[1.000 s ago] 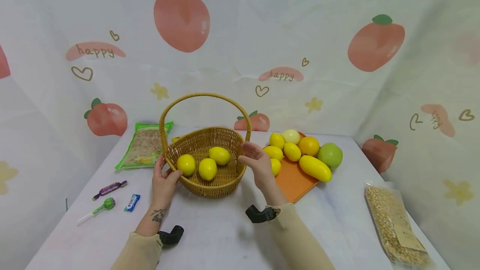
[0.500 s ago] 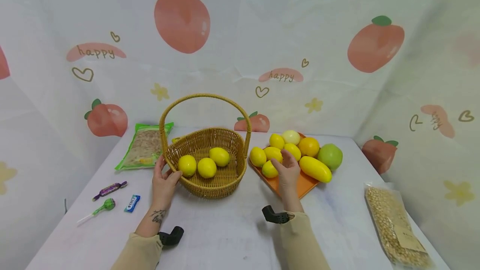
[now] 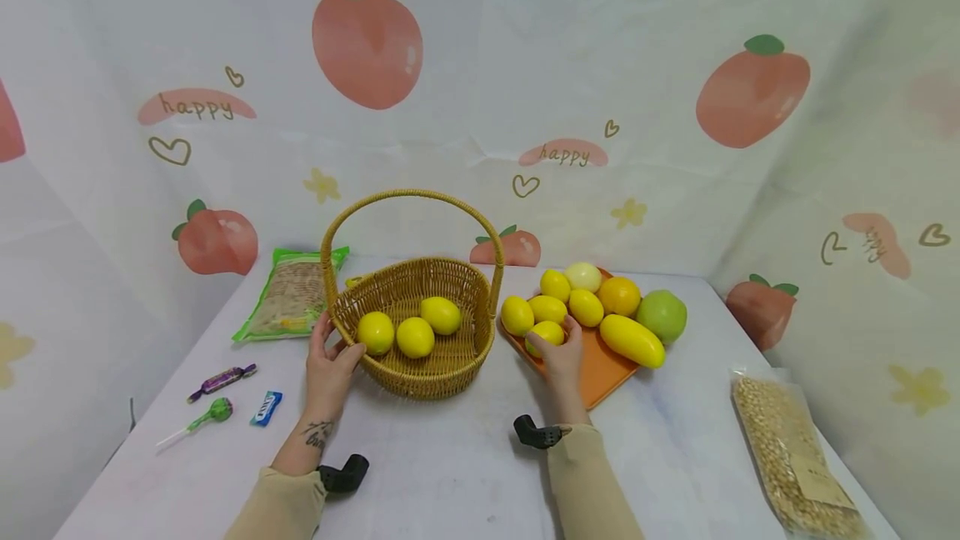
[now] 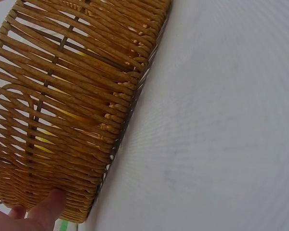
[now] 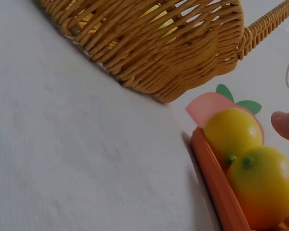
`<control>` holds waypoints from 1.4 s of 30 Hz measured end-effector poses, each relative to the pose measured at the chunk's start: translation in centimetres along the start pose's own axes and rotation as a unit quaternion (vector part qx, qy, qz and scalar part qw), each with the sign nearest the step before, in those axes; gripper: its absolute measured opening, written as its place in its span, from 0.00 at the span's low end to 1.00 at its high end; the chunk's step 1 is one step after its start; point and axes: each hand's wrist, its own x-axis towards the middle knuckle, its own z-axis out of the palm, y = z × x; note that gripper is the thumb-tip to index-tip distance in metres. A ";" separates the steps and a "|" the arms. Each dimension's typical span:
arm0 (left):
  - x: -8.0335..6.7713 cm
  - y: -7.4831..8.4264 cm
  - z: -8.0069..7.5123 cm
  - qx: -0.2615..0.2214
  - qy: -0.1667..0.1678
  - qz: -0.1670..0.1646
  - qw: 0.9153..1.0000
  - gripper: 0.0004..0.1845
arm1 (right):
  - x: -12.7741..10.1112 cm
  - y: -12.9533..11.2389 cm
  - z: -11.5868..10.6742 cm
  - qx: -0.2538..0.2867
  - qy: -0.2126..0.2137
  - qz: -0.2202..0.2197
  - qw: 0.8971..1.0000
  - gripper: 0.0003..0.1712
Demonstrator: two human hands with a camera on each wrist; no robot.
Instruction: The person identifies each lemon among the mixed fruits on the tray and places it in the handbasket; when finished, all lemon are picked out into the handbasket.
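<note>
Currently, nearest first, with the woven wicker basket as landmark:

Left hand (image 3: 327,367): grips the near-left rim of the tan woven wicker basket with hoop handle (image 3: 450,365), thumb hooked over the edge; the left wrist view shows fingertips (image 4: 48,208) pressed on the outer weave.

Right hand (image 3: 561,358): to the right of the basket, fingers curled round a small glossy yellow lemon (image 3: 546,335) at the near-left edge of the flat orange tray (image 3: 600,373). The lemon appears to rest on the tray, not yet lifted.

Basket contents: three yellow lemons (image 3: 414,337) lying on the basket floor.

Tray contents: just right of the basket, further yellow lemons (image 3: 547,307), one of them (image 3: 517,314) at the tray's left edge, a long yellow fruit (image 3: 632,339), an orange (image 3: 618,295), a green apple (image 3: 662,316) and a pale round fruit (image 3: 582,276) at the far edge.

Left of basket: wrapped sweets and a green lollipop (image 3: 212,411); farther back, a green-edged flat packet (image 3: 291,292).

Far right of basket: a clear bag of grain (image 3: 787,448).

Step in hand (judgement): grasping a lemon for transfer into the basket.

Next move (judgement): lift the lemon clear of its neighbours, carry it left over the basket rim and under the handle, and set it down beside the three lemons while the left hand steadies the basket.
</note>
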 end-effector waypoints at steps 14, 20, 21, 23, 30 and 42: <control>-0.1 -0.2 -0.1 -0.001 -0.002 0.006 1.000 0.43 | 0.0 0.4 0.5 -0.035 0.009 0.010 0.999 0.48; -0.2 -0.2 -0.2 0.001 -0.003 0.007 1.000 0.43 | -0.1 0.5 0.2 -0.050 0.001 0.007 0.999 0.47; -0.2 -0.2 -0.2 0.001 -0.003 0.005 1.000 0.43 | -0.1 0.6 0.1 -0.050 -0.001 0.006 0.999 0.46; -0.2 -0.3 -0.2 0.001 -0.003 0.002 1.000 0.43 | -0.2 0.5 -0.2 -0.044 -0.005 0.008 0.999 0.45; 0.0 0.0 0.1 -0.008 -0.008 0.015 1.000 0.43 | -0.7 -0.9 -2.3 0.010 -0.034 -0.006 0.999 0.39; 0.1 -0.1 0.0 -0.016 -0.008 0.007 1.000 0.44 | -3.1 -4.2 -4.9 0.079 -0.257 -0.013 0.963 0.35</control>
